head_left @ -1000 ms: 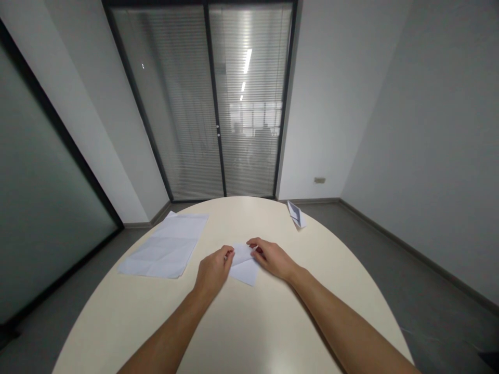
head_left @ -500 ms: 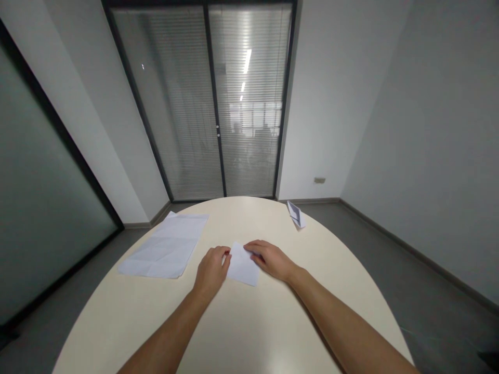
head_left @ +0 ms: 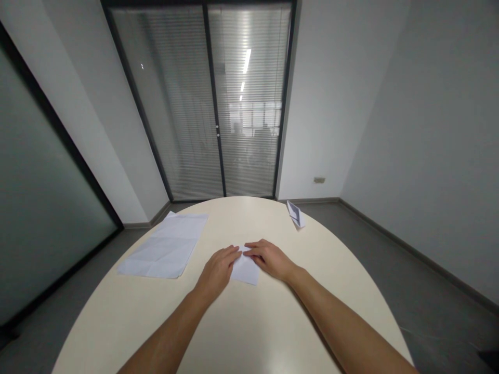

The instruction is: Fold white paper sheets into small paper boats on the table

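head view: round pale table [head_left: 234, 332], one person seated or standing at the near side, both forearms bare and reaching in from the bottom; small white folded paper [head_left: 245, 271] lies on the table in front of the person, between the two hands, its near edge uncovered and its far edge partly under the fingertips.

left hand [head_left: 217, 267]: palm down at the paper's left side; fingers stretched out and close together, tips laid on the far left part of the paper, no grasp on it seen.

right hand [head_left: 274, 259]: at the paper's right side; index finger reaching toward the left hand, fingers loosely bent with a small gap below the index; tips at the paper's far right part; i cannot tell whether an edge is pinched there; fingertips of the two hands close together.

around: large white sheets [head_left: 166, 249], creased, flat on the left of the table, apart from the left hand; another folded piece [head_left: 296, 214] near the far right rim, partly raised; beyond the table, glass panels [head_left: 187, 114] with blinds; small plate [head_left: 319, 180] low on the far wall [head_left: 331, 104].
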Demonstrator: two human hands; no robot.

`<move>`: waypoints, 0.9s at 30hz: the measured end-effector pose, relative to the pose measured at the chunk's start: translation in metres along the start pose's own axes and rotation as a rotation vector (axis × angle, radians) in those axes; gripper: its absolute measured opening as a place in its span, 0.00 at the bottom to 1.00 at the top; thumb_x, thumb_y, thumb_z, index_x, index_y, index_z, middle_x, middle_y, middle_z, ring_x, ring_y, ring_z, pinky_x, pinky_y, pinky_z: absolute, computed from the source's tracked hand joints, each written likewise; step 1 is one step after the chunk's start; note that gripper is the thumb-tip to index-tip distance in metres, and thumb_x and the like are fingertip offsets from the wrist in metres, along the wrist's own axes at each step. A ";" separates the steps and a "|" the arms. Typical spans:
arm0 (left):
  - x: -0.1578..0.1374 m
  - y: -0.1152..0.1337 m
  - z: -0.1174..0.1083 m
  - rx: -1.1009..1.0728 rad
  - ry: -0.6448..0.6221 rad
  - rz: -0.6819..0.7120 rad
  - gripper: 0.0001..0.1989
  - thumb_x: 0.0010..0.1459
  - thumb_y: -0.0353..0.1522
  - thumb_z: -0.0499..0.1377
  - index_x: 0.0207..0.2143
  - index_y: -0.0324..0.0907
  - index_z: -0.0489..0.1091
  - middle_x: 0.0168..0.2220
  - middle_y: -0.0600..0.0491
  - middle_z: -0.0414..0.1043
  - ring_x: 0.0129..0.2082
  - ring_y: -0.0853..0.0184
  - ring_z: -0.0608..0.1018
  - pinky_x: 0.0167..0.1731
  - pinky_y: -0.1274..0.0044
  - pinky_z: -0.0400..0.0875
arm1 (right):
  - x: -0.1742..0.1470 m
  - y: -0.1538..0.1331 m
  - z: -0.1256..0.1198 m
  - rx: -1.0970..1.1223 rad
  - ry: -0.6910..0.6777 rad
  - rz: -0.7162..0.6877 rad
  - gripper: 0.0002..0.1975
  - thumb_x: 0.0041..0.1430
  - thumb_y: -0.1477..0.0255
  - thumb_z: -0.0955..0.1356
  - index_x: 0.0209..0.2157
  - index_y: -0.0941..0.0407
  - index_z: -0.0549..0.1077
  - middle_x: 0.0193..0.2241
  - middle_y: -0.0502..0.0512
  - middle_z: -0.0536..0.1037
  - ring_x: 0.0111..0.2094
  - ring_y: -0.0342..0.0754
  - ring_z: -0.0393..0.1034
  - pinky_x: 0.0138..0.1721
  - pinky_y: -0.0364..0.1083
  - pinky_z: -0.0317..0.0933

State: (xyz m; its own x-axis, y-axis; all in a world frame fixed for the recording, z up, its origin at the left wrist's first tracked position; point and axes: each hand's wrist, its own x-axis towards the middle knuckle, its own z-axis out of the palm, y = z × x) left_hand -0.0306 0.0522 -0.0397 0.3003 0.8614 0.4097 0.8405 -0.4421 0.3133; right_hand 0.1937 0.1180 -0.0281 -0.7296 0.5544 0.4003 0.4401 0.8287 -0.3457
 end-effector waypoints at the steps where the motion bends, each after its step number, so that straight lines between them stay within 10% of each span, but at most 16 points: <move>1: 0.000 0.001 -0.001 -0.003 -0.035 -0.005 0.24 0.60 0.20 0.51 0.54 0.46 0.74 0.58 0.51 0.72 0.60 0.63 0.72 0.62 0.64 0.65 | 0.000 0.000 0.000 0.001 -0.001 0.001 0.17 0.66 0.75 0.64 0.52 0.49 0.78 0.55 0.57 0.76 0.52 0.52 0.71 0.55 0.53 0.63; 27: -0.004 0.007 -0.005 0.182 -0.154 -0.184 0.24 0.69 0.34 0.47 0.63 0.36 0.63 0.67 0.42 0.58 0.68 0.53 0.60 0.65 0.58 0.54 | 0.000 -0.017 -0.008 0.041 -0.170 -0.008 0.29 0.65 0.61 0.66 0.64 0.57 0.64 0.64 0.67 0.65 0.66 0.60 0.56 0.64 0.62 0.51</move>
State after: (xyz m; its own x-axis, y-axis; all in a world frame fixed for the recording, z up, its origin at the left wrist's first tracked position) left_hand -0.0280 0.0449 -0.0347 0.1885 0.9569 0.2210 0.9500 -0.2347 0.2059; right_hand 0.1903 0.1044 -0.0158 -0.8123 0.5243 0.2553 0.4150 0.8273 -0.3785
